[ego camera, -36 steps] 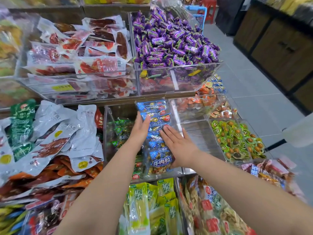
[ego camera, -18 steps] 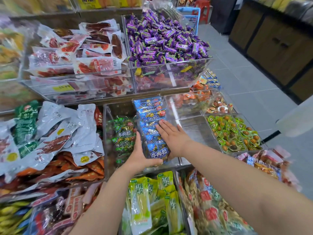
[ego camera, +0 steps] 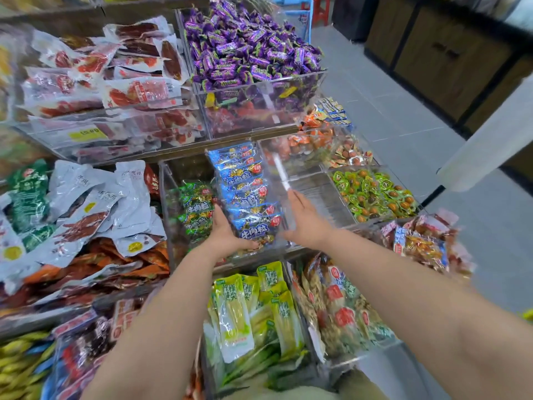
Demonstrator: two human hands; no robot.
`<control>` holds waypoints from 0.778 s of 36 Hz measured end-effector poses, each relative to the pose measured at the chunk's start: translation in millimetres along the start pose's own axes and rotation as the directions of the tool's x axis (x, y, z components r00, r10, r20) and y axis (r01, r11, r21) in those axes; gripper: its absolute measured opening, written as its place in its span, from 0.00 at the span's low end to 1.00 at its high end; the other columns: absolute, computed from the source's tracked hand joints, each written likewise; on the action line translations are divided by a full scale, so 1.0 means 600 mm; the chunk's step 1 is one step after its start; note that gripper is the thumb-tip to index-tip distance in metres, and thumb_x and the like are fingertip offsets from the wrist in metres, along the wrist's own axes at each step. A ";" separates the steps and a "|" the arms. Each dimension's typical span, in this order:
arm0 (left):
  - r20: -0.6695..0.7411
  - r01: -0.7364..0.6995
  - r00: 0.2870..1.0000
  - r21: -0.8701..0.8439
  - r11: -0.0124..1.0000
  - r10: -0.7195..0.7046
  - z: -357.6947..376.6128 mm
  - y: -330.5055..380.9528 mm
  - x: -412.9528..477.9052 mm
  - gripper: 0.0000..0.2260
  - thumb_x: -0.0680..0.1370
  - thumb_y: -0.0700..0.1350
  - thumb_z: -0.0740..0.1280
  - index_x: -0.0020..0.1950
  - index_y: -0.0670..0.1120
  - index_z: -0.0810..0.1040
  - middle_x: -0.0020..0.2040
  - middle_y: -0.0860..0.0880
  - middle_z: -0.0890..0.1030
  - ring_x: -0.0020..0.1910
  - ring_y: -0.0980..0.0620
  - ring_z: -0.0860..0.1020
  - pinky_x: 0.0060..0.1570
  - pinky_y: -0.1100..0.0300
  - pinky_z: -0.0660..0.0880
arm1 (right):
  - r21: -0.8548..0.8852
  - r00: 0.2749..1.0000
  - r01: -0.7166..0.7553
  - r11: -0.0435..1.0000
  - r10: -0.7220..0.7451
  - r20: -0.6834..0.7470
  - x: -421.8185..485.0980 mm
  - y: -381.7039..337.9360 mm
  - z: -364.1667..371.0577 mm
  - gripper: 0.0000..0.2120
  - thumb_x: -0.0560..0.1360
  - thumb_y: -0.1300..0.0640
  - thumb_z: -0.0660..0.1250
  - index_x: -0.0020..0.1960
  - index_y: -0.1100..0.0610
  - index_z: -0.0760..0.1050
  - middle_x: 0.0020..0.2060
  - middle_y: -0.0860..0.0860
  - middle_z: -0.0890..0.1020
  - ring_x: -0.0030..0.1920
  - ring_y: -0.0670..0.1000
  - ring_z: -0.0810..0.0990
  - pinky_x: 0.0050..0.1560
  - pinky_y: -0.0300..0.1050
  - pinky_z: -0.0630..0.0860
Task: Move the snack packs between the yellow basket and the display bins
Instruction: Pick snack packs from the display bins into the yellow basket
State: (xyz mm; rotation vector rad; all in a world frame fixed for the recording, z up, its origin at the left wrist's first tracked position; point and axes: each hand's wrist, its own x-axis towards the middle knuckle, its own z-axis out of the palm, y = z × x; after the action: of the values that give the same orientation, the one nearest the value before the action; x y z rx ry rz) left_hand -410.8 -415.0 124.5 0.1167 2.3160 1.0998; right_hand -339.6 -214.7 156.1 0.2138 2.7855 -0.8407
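A row of blue snack packs [ego camera: 245,192] stands on edge in a clear display bin [ego camera: 170,197], beside green packs [ego camera: 196,209] of the same kind. My left hand [ego camera: 226,236] grips the near lower end of the blue row, with the thumb curled under the front pack. My right hand [ego camera: 305,223] lies flat with straight fingers at the right side of the row, against the clear divider. The yellow basket is not in view.
The clear compartment [ego camera: 314,194] right of the blue row holds nothing. Around it are bins of purple candies [ego camera: 248,50], red meat packs [ego camera: 115,82], green-wrapped eggs [ego camera: 375,194], yellow-green pickle packs [ego camera: 251,310] and white pouches [ego camera: 86,209]. Grey floor [ego camera: 403,116] lies to the right.
My right hand has come off the top of the blue packs and moved to their right side. My left hand has slid down to the near end of the row.
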 end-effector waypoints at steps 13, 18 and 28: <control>-0.524 -0.061 0.851 -0.144 0.988 -0.024 0.107 -0.030 -0.162 0.13 0.74 0.40 0.69 0.58 0.40 0.76 0.46 0.43 0.76 0.45 0.46 0.75 0.52 0.51 0.73 | 0.616 0.914 -0.150 0.774 0.345 -0.212 -0.171 0.158 0.069 0.12 0.74 0.62 0.66 0.57 0.56 0.78 0.44 0.48 0.80 0.48 0.50 0.79 0.52 0.37 0.74; -0.268 0.119 0.948 -0.204 0.972 -0.172 0.234 -0.048 -0.197 0.06 0.76 0.42 0.65 0.52 0.44 0.76 0.42 0.47 0.78 0.36 0.48 0.77 0.44 0.55 0.74 | 0.680 0.872 -0.374 0.630 0.488 0.028 -0.303 0.260 0.116 0.10 0.77 0.58 0.65 0.56 0.59 0.78 0.46 0.54 0.79 0.46 0.51 0.76 0.48 0.44 0.71; 0.341 0.286 0.880 0.176 0.942 -0.331 0.541 -0.064 -0.341 0.12 0.79 0.38 0.58 0.37 0.46 0.68 0.31 0.46 0.69 0.23 0.53 0.68 0.23 0.67 0.59 | 0.695 0.545 -0.705 0.144 0.737 0.400 -0.670 0.428 0.224 0.10 0.78 0.60 0.61 0.39 0.52 0.69 0.39 0.52 0.75 0.39 0.52 0.75 0.38 0.40 0.70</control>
State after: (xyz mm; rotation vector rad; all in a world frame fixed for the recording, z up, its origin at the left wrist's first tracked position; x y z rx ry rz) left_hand -62.7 -280.7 26.8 -0.0055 1.9757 0.7073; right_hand 123.1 -107.9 13.9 1.5976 1.5801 -1.6665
